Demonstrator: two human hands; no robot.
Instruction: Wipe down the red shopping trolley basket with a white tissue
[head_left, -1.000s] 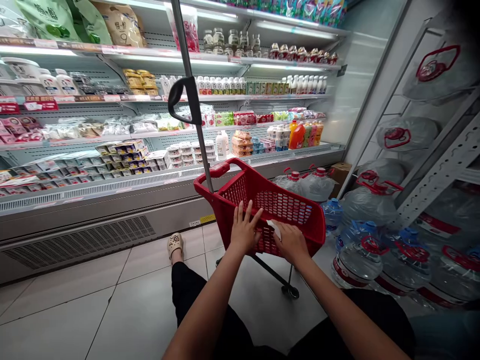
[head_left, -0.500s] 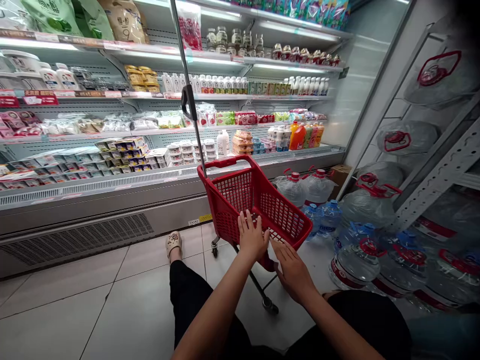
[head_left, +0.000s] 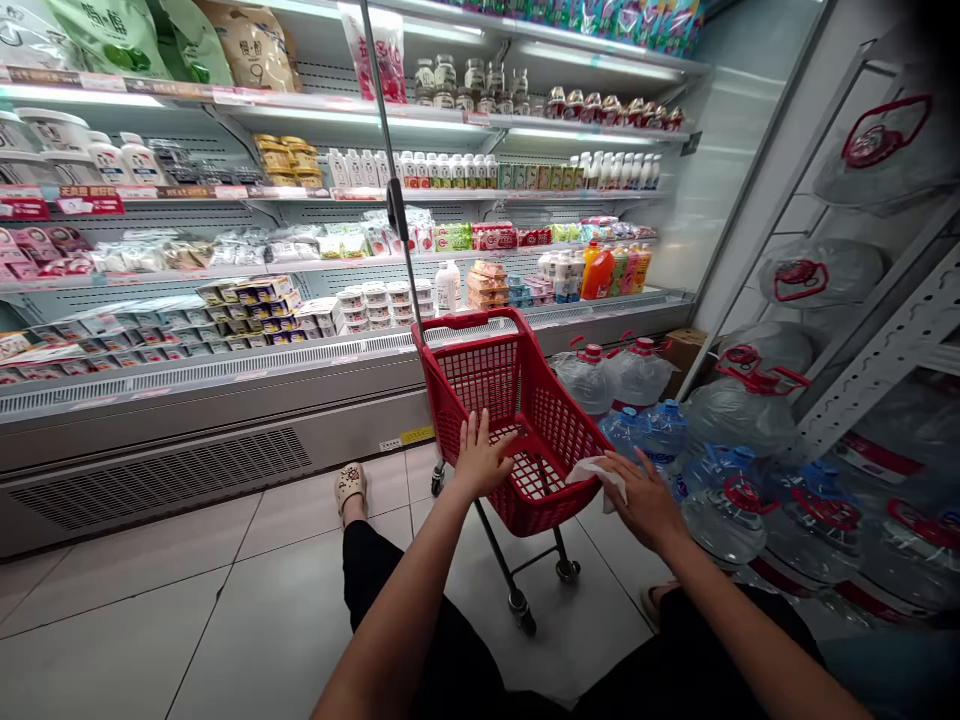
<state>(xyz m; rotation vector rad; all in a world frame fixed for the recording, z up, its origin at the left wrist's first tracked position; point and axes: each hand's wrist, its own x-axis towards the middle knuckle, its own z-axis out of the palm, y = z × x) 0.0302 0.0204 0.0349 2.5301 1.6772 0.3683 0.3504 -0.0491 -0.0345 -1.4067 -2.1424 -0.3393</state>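
Note:
A red shopping cart [head_left: 551, 410] with a mesh basket stands on the tiled floor, its basket showing nothing inside. My left hand [head_left: 480, 460] is at the basket's left side near the rim, fingers spread, holding nothing. At the basket's right front corner, my right hand [head_left: 641, 500] has a white tissue [head_left: 600, 474] under its fingers, against the red rim. A thin pole [head_left: 397, 205] with a black clip rises from the cart's far left corner.
A refrigerated shelf unit [head_left: 360, 375] full of dairy goods and drinks runs behind the cart. Large water bottles [head_left: 724, 520] with red handles crowd the floor on the right, beside a white metal rack [head_left: 885, 350]. My foot in a beige clog [head_left: 350, 485] is at the left.
My hands have moved apart, the left to the left and the right to the right along the rim. The cart has turned slightly and shifted right. The white tissue shows more.

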